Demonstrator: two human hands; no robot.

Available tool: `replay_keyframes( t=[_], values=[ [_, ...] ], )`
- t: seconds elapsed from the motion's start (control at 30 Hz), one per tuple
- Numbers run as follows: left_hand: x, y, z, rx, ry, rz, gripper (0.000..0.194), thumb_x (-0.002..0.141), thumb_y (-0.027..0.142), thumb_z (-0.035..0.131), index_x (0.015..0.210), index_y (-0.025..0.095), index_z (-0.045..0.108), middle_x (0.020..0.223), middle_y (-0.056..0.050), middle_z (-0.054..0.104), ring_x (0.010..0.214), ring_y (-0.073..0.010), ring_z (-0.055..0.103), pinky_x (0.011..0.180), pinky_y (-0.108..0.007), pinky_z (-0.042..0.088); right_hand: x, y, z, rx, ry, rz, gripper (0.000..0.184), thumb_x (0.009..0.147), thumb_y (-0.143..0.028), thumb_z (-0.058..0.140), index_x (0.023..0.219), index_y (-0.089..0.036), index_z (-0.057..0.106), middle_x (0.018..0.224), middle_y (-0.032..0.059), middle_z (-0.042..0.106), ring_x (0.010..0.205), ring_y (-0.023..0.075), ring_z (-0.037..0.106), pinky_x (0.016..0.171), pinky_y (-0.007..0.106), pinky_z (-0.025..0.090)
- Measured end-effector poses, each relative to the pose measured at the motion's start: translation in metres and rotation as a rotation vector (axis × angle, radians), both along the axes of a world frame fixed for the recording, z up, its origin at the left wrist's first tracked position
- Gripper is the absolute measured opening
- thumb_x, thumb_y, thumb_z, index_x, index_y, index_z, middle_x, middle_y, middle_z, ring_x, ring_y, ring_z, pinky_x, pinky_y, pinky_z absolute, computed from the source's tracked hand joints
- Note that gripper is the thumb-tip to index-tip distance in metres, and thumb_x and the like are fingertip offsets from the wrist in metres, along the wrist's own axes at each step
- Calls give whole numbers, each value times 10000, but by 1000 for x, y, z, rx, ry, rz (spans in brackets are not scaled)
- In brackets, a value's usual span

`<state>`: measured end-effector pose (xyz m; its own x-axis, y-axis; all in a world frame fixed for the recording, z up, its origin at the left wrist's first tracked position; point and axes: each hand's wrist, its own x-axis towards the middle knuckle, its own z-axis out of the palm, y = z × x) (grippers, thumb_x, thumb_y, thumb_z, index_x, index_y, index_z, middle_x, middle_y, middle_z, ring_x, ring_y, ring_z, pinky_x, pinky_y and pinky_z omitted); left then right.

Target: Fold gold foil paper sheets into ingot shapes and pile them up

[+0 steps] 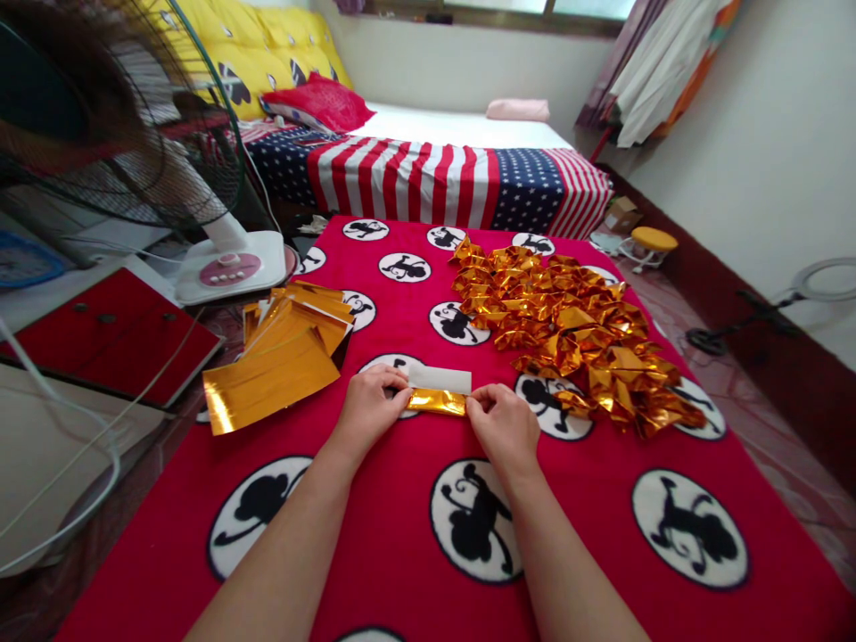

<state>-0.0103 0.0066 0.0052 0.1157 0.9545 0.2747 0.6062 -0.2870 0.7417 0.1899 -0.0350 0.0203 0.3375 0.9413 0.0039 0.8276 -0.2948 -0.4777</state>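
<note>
Gold foil strip (pixel 437 403), its whitish flap showing, lies on the red surface (pixel 394 508) between the left hand (pixel 370 401) and right hand (pixel 508 423), each grip pinching one end. Uneven pressure could fold it crooked; draught from the fan (pixel 231 267) could scatter the loose sheets (pixel 271 383).

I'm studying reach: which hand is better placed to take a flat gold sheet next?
Once free, probably the left hand: it's nearer the gold sheets, while the right hand is nearer the folded pile.
</note>
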Motion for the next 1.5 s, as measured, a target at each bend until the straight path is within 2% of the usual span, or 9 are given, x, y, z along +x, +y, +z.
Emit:
replay_keyframes(
  t=[0.63, 0.77, 0.87, 1.0, 1.17, 1.33, 1.43, 1.5],
  values=[
    [1, 0, -2, 27, 20, 8, 103, 709, 125, 657, 641, 194, 692, 806, -38, 742, 784, -179, 689, 749, -291, 541, -5, 0, -1, 42, -90, 31, 108, 821, -257, 560, 740, -227, 625, 787, -7, 649, 675, 152, 568, 570, 278, 266],
    [2, 0, -4, 22, 32, 29, 86, 718, 127, 655, 657, 186, 673, 793, -35, 729, 775, -178, 672, 730, -290, 518, -5, -1, -4, 58, -57, 18, 42, 821, -243, 570, 830, -230, 609, 751, -19, 644, 677, 146, 569, 574, 267, 270],
    [3, -1, -5, 14, 40, 40, 84, 715, 116, 654, 665, 184, 655, 776, -29, 711, 767, -175, 658, 721, -287, 502, -5, -3, -7, 78, -40, 20, 75, 829, -225, 568, 894, -236, 605, 733, -27, 643, 683, 144, 569, 574, 260, 263],
    [3, -1, -6, -4, 41, 47, 63, 717, 122, 665, 715, 184, 650, 776, -24, 687, 760, -177, 641, 701, -286, 496, -6, -4, -7, 114, -35, 64, 89, 850, -202, 550, 877, -246, 622, 757, -33, 640, 698, 136, 563, 571, 252, 254],
    [4, 0, -7, 19, 52, -8, 109, 762, 133, 628, 745, 206, 707, 836, -33, 670, 849, -190, 638, 781, -309, 499, -6, -5, -6, 123, -56, 125, 175, 870, -194, 523, 870, -271, 680, 829, -22, 642, 741, 139, 566, 575, 262, 263],
    [7, 0, -7, 10, 142, 21, 151, 771, 149, 601, 747, 212, 736, 861, -42, 662, 857, -194, 636, 800, -317, 501, -7, -5, -4, 106, -34, 109, 204, 874, -197, 502, 856, -273, 690, 861, -18, 654, 788, 152, 583, 601, 268, 291],
    [13, -3, -3, 17, 171, 66, 121, 795, 246, 630, 727, 202, 719, 846, -48, 648, 837, -196, 631, 784, -319, 503, -11, -5, -1, 97, -50, 96, 172, 893, -282, 524, 860, -250, 689, 856, 4, 648, 784, 161, 581, 611, 271, 301],
    [17, -7, 0, 20, 196, 95, 188, 781, 369, 683, 715, 194, 706, 843, -54, 637, 829, -205, 625, 772, -331, 501, -14, -5, 0, 98, -62, 87, 190, 884, -380, 568, 839, -235, 682, 836, 14, 637, 763, 163, 572, 604, 269, 299]
  ],
)
